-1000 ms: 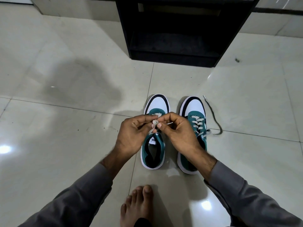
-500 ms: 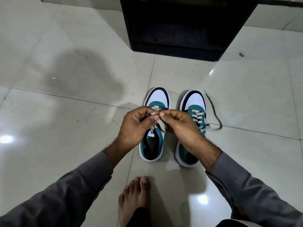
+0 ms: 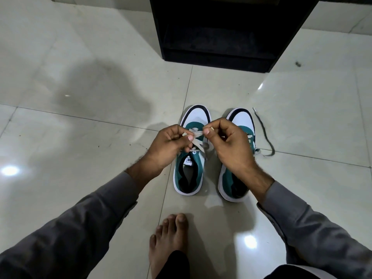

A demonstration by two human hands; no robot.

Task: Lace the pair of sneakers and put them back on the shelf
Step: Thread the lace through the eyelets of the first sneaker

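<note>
Two teal and white sneakers stand side by side on the tiled floor, toes pointing away from me. Over the left sneaker [image 3: 189, 174] my left hand [image 3: 167, 146] and my right hand [image 3: 231, 143] each pinch a part of its pale lace [image 3: 198, 137], which is stretched between my fingertips and runs down to the eyelets. The right sneaker [image 3: 240, 117] is partly hidden under my right hand; some of its lacing shows at its right side. A dark loose lace end [image 3: 265, 133] trails from it across the floor.
A black shelf unit [image 3: 221, 33] stands open on the floor just beyond the sneakers. My bare foot [image 3: 169, 242] rests on the tiles in front of me, near the heels of the sneakers. Glossy tile floor [image 3: 80, 117] extends to both sides.
My hands have drawn apart from a tight pinch together, pulling the lace out between them. The view has shifted so the sneakers and shelf sit higher in frame.
</note>
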